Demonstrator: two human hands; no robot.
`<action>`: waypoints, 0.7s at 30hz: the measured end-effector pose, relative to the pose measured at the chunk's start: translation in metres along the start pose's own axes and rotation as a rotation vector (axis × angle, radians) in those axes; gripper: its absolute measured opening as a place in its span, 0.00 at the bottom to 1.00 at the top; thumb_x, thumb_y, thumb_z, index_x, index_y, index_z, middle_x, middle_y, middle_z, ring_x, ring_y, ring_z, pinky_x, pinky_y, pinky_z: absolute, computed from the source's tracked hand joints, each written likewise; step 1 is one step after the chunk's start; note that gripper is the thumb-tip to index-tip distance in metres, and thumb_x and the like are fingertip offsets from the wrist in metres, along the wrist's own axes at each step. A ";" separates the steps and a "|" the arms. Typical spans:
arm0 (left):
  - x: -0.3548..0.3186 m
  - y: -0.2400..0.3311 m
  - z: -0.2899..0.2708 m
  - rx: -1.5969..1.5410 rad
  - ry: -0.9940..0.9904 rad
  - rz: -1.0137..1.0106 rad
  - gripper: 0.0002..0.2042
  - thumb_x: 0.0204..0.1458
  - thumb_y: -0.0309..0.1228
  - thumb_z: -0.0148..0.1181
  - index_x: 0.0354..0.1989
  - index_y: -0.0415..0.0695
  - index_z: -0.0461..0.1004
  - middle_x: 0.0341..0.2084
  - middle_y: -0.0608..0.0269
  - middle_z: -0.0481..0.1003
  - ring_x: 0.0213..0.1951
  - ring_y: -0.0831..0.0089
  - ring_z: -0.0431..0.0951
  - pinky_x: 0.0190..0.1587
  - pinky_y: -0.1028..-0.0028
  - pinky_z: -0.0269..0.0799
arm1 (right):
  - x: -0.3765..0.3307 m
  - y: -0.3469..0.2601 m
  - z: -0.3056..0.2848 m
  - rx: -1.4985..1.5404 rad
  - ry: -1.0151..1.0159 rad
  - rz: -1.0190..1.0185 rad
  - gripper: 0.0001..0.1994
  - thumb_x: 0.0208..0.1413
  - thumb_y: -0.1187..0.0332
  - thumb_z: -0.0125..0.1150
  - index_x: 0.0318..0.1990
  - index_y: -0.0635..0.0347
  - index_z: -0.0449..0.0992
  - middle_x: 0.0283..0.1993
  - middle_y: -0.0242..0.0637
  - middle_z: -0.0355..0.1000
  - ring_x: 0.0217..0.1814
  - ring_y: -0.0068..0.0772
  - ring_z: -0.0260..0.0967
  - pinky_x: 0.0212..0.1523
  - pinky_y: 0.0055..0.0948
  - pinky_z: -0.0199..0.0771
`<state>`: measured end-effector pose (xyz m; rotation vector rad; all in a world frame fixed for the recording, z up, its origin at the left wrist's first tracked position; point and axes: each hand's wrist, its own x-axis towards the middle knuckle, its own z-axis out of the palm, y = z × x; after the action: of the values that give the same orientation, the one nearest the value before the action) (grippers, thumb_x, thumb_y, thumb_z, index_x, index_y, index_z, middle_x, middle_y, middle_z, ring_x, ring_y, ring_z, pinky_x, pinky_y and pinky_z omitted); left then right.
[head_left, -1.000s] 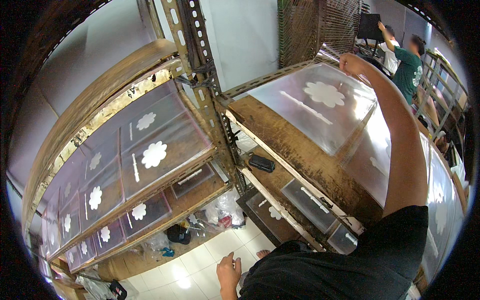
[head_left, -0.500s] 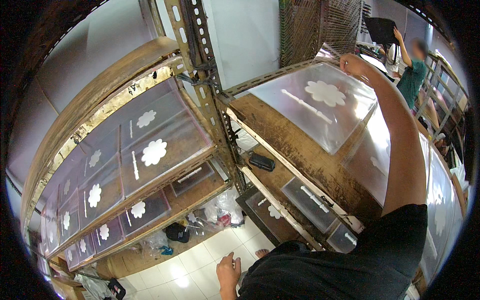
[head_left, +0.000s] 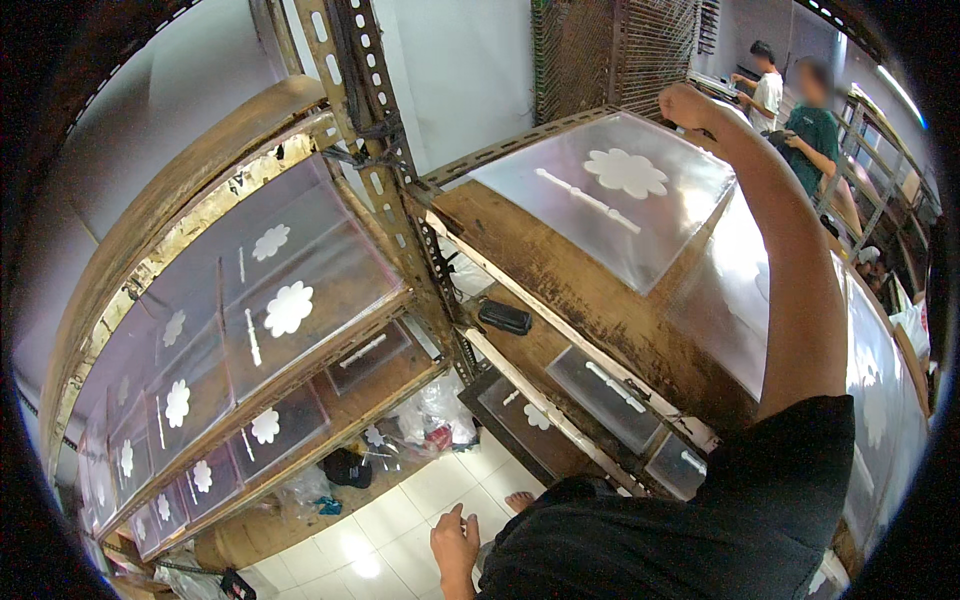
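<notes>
Clear sheet lies on the upper right shelf, its white flower and white bar in full view. My right hand is at its far edge, bent over so that its own back hides the fingertips; I cannot tell whether they pinch the sheet. My right forearm covers part of the next sheet, where glare washes out the print. My left hand hangs low above the floor tiles, loosely curled, thumb a little apart, with nothing visible in it. Boards overhead cut off the sheets on the lower shelves, and those at far left fade into the dark rim. Two co-workers stand beyond my arm; what they handle is too small to make out.
</notes>
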<state>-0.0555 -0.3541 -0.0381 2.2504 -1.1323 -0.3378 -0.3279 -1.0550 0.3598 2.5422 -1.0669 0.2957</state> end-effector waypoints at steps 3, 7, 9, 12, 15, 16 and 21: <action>-0.003 0.000 0.002 -0.002 -0.003 0.010 0.15 0.52 0.33 0.64 0.46 0.39 0.79 0.26 0.56 0.77 0.29 0.60 0.78 0.37 0.61 0.70 | 0.004 -0.005 -0.021 -0.001 -0.003 0.002 0.08 0.52 0.68 0.54 0.31 0.64 0.76 0.35 0.51 0.75 0.38 0.52 0.74 0.41 0.46 0.73; -0.011 0.001 0.004 -0.047 0.017 0.012 0.16 0.53 0.33 0.63 0.47 0.39 0.78 0.27 0.56 0.77 0.30 0.59 0.78 0.38 0.61 0.70 | 0.019 -0.049 -0.068 -0.006 0.031 -0.148 0.07 0.54 0.68 0.56 0.32 0.64 0.73 0.32 0.48 0.73 0.35 0.47 0.72 0.40 0.44 0.71; -0.018 0.004 -0.002 -0.026 0.017 0.011 0.16 0.53 0.33 0.63 0.48 0.39 0.78 0.28 0.56 0.77 0.31 0.59 0.79 0.39 0.60 0.70 | 0.028 -0.091 -0.102 0.010 0.057 -0.242 0.09 0.55 0.67 0.55 0.35 0.64 0.74 0.35 0.49 0.74 0.38 0.49 0.72 0.42 0.44 0.72; -0.034 0.004 -0.013 -0.011 0.043 0.007 0.16 0.54 0.34 0.63 0.48 0.39 0.77 0.28 0.55 0.78 0.33 0.59 0.79 0.39 0.60 0.70 | 0.047 -0.169 -0.148 0.035 0.063 -0.360 0.11 0.55 0.65 0.53 0.39 0.64 0.75 0.41 0.53 0.75 0.44 0.53 0.74 0.46 0.46 0.73; -0.064 0.009 -0.029 -0.014 0.129 -0.045 0.16 0.54 0.35 0.62 0.49 0.40 0.77 0.30 0.54 0.78 0.34 0.56 0.79 0.40 0.59 0.71 | 0.048 -0.266 -0.180 0.095 0.159 -0.653 0.10 0.52 0.71 0.53 0.41 0.65 0.74 0.42 0.52 0.75 0.46 0.53 0.74 0.50 0.44 0.73; -0.078 0.009 -0.032 -0.008 0.190 -0.039 0.16 0.55 0.35 0.62 0.50 0.40 0.77 0.30 0.54 0.78 0.34 0.56 0.79 0.40 0.59 0.72 | 0.038 -0.301 -0.189 0.154 0.170 -0.714 0.11 0.50 0.75 0.53 0.42 0.66 0.74 0.44 0.52 0.75 0.49 0.51 0.73 0.53 0.44 0.72; -0.160 0.018 -0.047 -0.016 0.340 -0.121 0.17 0.60 0.39 0.56 0.52 0.43 0.76 0.38 0.55 0.77 0.41 0.56 0.78 0.48 0.60 0.72 | -0.067 -0.471 -0.232 0.191 0.140 -1.153 0.12 0.46 0.80 0.51 0.40 0.67 0.73 0.41 0.52 0.72 0.49 0.58 0.70 0.55 0.46 0.69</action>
<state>-0.1420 -0.2167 0.0041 2.2582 -0.8161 -0.0081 -0.0468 -0.6123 0.4305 2.7670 0.5645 0.2324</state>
